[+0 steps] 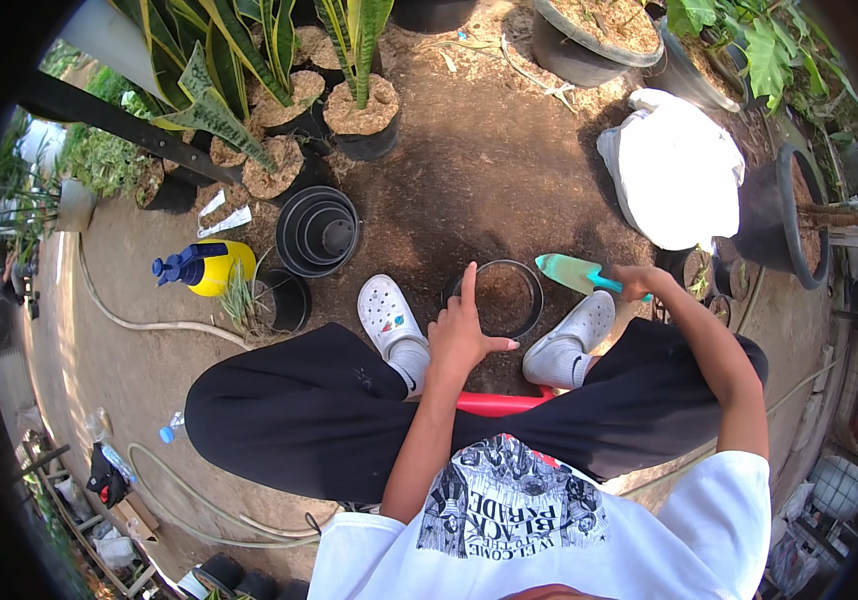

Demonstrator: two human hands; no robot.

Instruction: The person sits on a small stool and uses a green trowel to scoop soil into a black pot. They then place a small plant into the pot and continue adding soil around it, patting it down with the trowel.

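Observation:
Between my two white clogs stands a round black pot (538, 310) with brown soil or growing mix (501, 298) inside. My left hand (457, 328) lies over the pot's left side, the index finger stretched away from me and the thumb out to the right along the near rim. Whether it presses on the rim I cannot tell. Closed round the handle of a teal trowel (571, 271), my right hand (635, 283) is to the right of the pot. The trowel's blade points left, close to the pot's far right rim and apart from it.
Nested black pots (295, 225), a yellow sprayer (224, 268) with a blue top and a small potted plant (291, 300) stand left. Potted snake plants (364, 110) are at the far left. A white sack (674, 165) and a large black pot (774, 215) stand right. A hose (149, 325) crosses the ground.

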